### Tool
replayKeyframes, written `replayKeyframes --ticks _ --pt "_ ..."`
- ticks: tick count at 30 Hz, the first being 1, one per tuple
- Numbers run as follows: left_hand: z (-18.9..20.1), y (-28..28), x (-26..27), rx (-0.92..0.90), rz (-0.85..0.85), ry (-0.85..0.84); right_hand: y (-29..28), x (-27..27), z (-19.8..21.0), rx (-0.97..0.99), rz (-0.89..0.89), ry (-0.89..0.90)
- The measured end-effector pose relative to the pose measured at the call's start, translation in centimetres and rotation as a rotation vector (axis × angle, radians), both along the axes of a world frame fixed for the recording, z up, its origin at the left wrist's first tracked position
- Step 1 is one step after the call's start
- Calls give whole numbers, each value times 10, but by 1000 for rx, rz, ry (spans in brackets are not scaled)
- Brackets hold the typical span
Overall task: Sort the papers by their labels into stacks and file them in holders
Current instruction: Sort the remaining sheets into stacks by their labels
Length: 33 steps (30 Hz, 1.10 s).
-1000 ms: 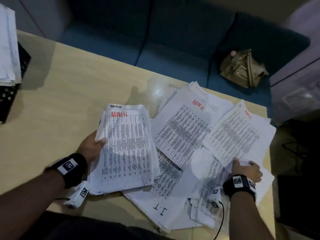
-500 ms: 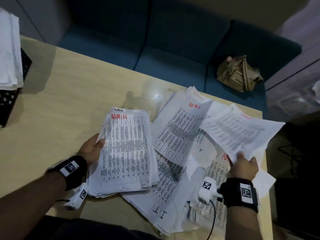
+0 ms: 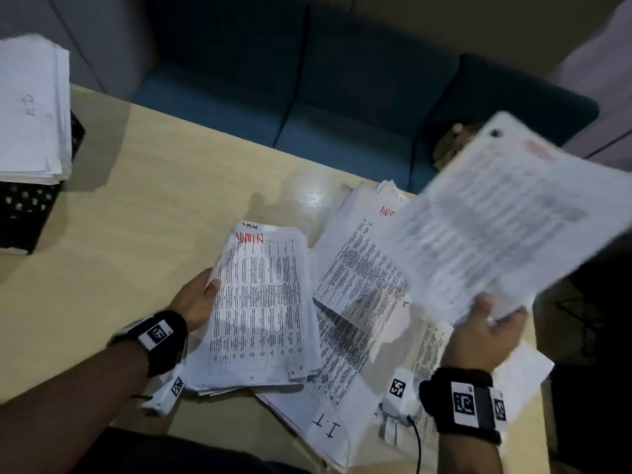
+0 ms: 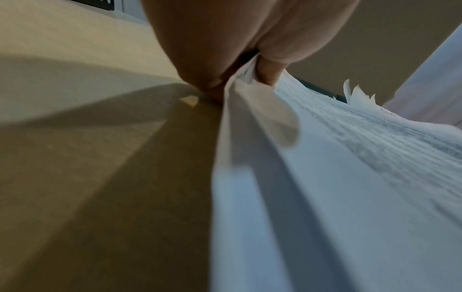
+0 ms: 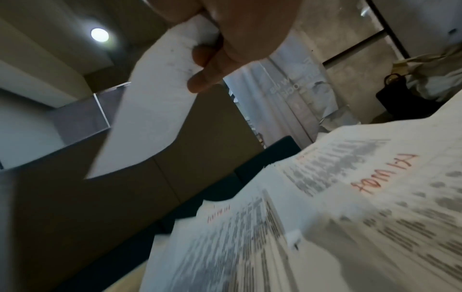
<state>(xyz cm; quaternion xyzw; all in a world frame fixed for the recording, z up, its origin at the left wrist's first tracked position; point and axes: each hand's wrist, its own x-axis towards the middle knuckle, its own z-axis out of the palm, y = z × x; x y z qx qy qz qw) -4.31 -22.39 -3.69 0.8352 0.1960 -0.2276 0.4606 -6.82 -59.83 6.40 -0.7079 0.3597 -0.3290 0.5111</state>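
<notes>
Two hands each hold paper. The right hand (image 3: 485, 333) has its grip pinched on the near edge of a printed sheet (image 3: 506, 213), lifted clear of the desk (image 3: 143, 234) and blurred, its red label unreadable. The left hand (image 3: 196, 299) clamps thumb over the left edge of the ADMIN stack (image 3: 256, 309), which rests on the desk. Between them lie loose papers (image 3: 355, 302), one marked I.T. At far left a black holder (image 3: 24, 206) carries more sheets.
</notes>
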Motion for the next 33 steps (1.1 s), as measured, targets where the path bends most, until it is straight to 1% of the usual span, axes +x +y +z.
replayKeyframes --ticks 1,3,5,7,8,9,12,14,17,18,22,24,25,27,30,32,33 --pt "-1 1 1 -1 6 -1 1 1 -9 30 46 89" --pt "1 0 -1 -22 33 7 11 3 -32 124 160 377" --pt "5 -3 -5 -113 103 36 25 4 -56 181 233 607" --pt "10 -4 -9 -192 138 55 33 6 -78 112 318 725" --pt "12 -5 -10 -194 117 62 35 8 -86 75 335 775" --pt "15 -6 -9 -176 91 58 36 11 -93 53 343 824" --pt "18 -10 -6 -38 16 13 40 24 -98 -53 327 966" --pt "16 -10 -5 -11 30 35 44 35 -94 -18 262 941" --pt "11 -7 -5 -23 29 66 45 53 -90 180 220 805" --pt "10 -7 -5 -24 22 68 45 57 -90 218 225 789" --pt "11 -5 -4 -32 11 60 46 63 -85 146 325 799" --pt "10 -5 -3 -20 3 67 49 63 -79 131 356 776" --pt "10 -4 -3 -14 0 72 50 64 -74 120 347 719" --pt "11 -4 -2 -35 22 79 49 63 -58 99 302 527" --pt "13 -1 1 -121 112 87 40 59 -32 29 287 269" --pt "15 1 4 -124 157 89 32 51 -24 9 315 194" --pt "16 1 6 -122 176 86 29 46 -24 2 341 197"
